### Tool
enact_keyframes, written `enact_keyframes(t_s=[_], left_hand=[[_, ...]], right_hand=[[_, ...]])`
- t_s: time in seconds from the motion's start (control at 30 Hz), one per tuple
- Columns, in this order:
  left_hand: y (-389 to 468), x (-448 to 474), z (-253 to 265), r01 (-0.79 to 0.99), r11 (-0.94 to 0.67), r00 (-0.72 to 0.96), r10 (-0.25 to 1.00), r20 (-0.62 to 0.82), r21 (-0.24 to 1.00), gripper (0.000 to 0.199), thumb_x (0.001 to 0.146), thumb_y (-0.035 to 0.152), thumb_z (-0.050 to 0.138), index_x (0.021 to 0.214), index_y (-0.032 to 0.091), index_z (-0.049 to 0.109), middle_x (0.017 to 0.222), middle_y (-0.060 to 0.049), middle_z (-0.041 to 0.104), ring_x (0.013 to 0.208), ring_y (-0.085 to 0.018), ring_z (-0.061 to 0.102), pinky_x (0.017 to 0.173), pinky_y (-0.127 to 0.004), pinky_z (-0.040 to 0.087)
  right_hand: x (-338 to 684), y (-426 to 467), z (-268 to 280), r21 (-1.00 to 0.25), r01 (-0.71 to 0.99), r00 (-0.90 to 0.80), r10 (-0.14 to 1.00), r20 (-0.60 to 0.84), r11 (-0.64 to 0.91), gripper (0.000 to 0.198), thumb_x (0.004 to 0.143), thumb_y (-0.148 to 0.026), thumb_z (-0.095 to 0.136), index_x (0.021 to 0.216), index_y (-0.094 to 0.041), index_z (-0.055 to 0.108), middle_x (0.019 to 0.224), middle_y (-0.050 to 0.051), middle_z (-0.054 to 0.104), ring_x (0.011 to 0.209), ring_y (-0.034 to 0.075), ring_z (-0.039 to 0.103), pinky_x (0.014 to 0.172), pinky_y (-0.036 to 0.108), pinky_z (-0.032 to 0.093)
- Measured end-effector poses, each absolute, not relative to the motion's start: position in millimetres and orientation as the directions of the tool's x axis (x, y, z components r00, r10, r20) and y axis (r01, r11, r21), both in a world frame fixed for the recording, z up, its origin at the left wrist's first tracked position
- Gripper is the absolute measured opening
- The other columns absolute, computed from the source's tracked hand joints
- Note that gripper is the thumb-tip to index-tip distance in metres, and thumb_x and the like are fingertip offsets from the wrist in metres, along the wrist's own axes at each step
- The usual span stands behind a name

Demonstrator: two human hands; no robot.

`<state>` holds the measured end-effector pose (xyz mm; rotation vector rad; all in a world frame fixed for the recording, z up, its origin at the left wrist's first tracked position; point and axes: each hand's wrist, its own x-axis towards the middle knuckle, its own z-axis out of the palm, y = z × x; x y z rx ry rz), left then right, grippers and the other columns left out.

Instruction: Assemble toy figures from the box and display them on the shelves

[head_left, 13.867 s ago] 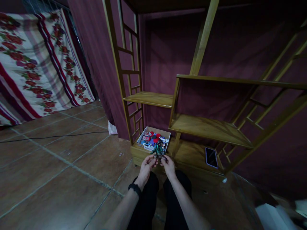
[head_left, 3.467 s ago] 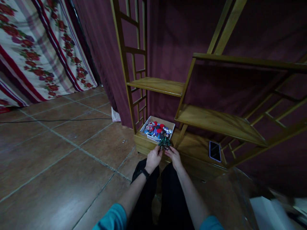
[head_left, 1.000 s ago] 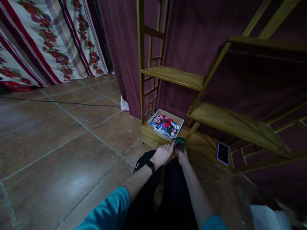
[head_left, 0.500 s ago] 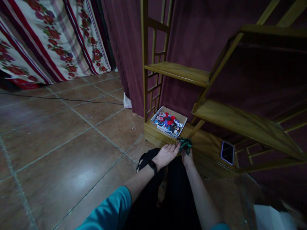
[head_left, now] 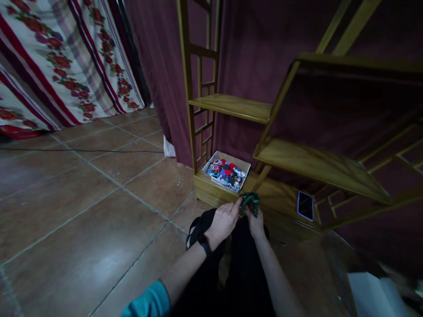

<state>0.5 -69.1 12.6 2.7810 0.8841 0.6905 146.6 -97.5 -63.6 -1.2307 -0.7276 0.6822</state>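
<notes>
The right hand (head_left: 256, 223) is holding a dark green object (head_left: 250, 199) just near and right of the box (head_left: 240, 164); the left hand (head_left: 225, 219) is touching its left side, its grip's closure and the object's long axis remaining unclear.

Dark-green object (head_left: 250, 201), small, black-streaked, its exact form too blurred to tell. It is arching over at the top, its right side drooping. My right fingers (head_left: 259, 215) are supporting it from below; my left fingers (head_left: 237, 204) are meeting its left edge, above my knees.
</notes>
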Motion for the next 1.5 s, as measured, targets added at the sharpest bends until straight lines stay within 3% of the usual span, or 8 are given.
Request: enact_keyframes(t_s=[0.2,0.3,0.4,0.6,0.9,1.23,1.5], left_hand=[[-69,0,6,0.388,-0.563,0.453,0.806,0.382,0.730,0.034,0.083,0.027,0.045,0.116,0.021,0.053,0.108,-0.007,0.061,0.099,-0.019,0.057,0.086,-0.032,0.043],[-68,3,9,0.183,-0.338,0.368,0.894,0.254,0.923,0.032,0.078,0.029,0.053,0.108,0.018,0.059,0.104,-0.008,0.064,0.094,-0.019,0.059,0.082,-0.031,0.045],[-68,7,13,-0.032,-0.078,0.347,0.934,0.084,0.996,0.037,0.070,0.031,0.062,0.103,0.015,0.062,0.090,-0.007,0.068,0.078,-0.018,0.061,0.070,-0.027,0.047],[-66,5,26,-0.216,0.278,0.406,0.897,-0.173,0.936,0.044,0.061,0.032,0.069,0.098,0.010,0.062,0.064,-0.002,0.063,0.050,-0.009,0.055,0.050,-0.019,0.041],[-71,-2,43,-0.241,0.536,0.481,0.790,-0.380,0.809,0.023,0.068,0.022,0.066,0.087,0.011,0.060,0.066,-0.004,0.064,0.050,-0.008,0.057,0.048,-0.018,0.042],[-79,2,51,-0.239,0.689,0.586,0.664,-0.464,0.684,0.004,0.077,0.013,0.055,0.080,0.012,0.056,0.065,-0.003,0.062,0.051,-0.007,0.057,0.048,-0.016,0.043],[-80,2,60,-0.267,0.681,0.609,0.668,-0.429,0.681,0.005,0.076,0.014,0.056,0.081,0.013,0.057,0.066,-0.003,0.062,0.050,-0.006,0.056,0.049,-0.015,0.044]], right_hand=[[131,-108,-44,-0.971,-0.177,0.568,0.823,0.032,0.160,0.035,0.067,-0.038,0.064,0.096,-0.018,0.061,0.094,0.004,0.066,0.077,0.018,0.061,0.072,0.034,0.051],[125,-117,-37,-0.966,-0.187,0.562,0.826,0.045,0.179,0.037,0.069,-0.039,0.062,0.100,-0.017,0.061,0.098,0.005,0.064,0.080,0.017,0.061,0.072,0.033,0.052],[124,-125,-29,-0.978,-0.125,0.582,0.811,0.064,0.167,0.039,0.072,-0.038,0.060,0.105,-0.018,0.059,0.102,0.005,0.063,0.083,0.017,0.060,0.071,0.031,0.052],[128,-133,-4,-0.982,0.135,0.634,0.750,0.190,0.134,0.029,0.070,-0.037,0.061,0.093,-0.019,0.061,0.085,0.003,0.066,0.077,0.017,0.061,0.069,0.029,0.049],[120,-146,46,-0.865,0.501,0.607,0.702,0.374,0.027,0.019,0.074,-0.033,0.058,0.089,-0.021,0.059,0.074,0.000,0.058,0.064,0.013,0.053,0.062,0.024,0.043],[111,-154,80,-0.763,0.645,0.529,0.693,0.490,0.048,0.018,0.077,-0.031,0.056,0.094,-0.023,0.058,0.079,-0.001,0.051,0.066,0.013,0.049,0.063,0.024,0.042],[108,-156,91,-0.776,0.629,0.542,0.688,0.482,0.049,0.021,0.077,-0.032,0.056,0.096,-0.024,0.057,0.081,0.000,0.051,0.067,0.014,0.050,0.064,0.025,0.043]])
